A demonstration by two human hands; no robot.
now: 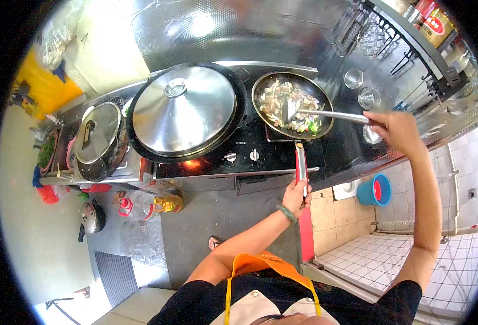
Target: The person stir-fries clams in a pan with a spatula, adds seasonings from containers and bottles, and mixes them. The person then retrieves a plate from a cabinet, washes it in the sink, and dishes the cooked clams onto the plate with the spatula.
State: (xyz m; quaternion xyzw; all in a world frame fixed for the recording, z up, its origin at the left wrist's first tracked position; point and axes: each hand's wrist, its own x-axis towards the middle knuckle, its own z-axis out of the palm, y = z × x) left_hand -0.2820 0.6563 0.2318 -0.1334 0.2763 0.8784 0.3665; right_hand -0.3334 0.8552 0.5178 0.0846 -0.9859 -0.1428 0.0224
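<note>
Ahead of the person (195, 300), at 11 o'clock, I see a lid (187, 122); at 12, a pan (317, 89) of food (274, 102), left hand (294, 198) gripping its handle (300, 162); at 1, the right hand (398, 131), fingers closed round a spatula (337, 115) in the food.

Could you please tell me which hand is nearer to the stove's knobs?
Left: the left hand grips the pan handle, below and right of the knobs in the image; the right hand holds the spatula much farther right.
</note>
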